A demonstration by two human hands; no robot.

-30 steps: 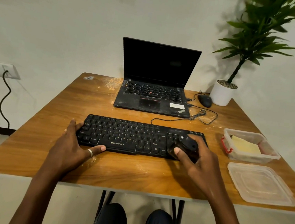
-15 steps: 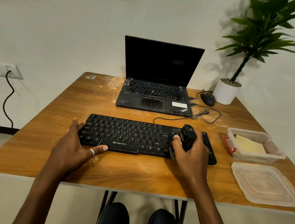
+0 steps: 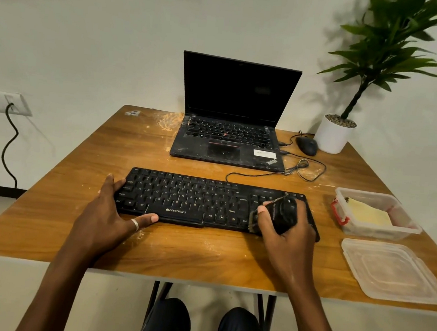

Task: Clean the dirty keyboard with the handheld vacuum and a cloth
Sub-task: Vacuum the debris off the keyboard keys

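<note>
A black keyboard (image 3: 183,198) lies across the middle of the wooden table (image 3: 191,252). My left hand (image 3: 110,214) rests flat against its left end, thumb along the front edge, fingers apart. My right hand (image 3: 287,240) grips a small black handheld vacuum (image 3: 282,210), whose brush nozzle touches the keys at the keyboard's right end, near the arrow keys. A yellow cloth (image 3: 369,214) lies folded inside an open clear plastic box (image 3: 402,229) at the right.
A dusty black laptop (image 3: 230,140) stands open behind the keyboard. A mouse (image 3: 306,145), its cable (image 3: 301,170) and a potted plant (image 3: 336,133) sit at the back right. The box's lid (image 3: 390,270) lies near the front right corner. Crumbs dot the tabletop.
My right hand has turned the vacuum more upright and shifted it slightly left and toward the keyboard's front edge. The left hand has stayed on the keyboard's left end.
</note>
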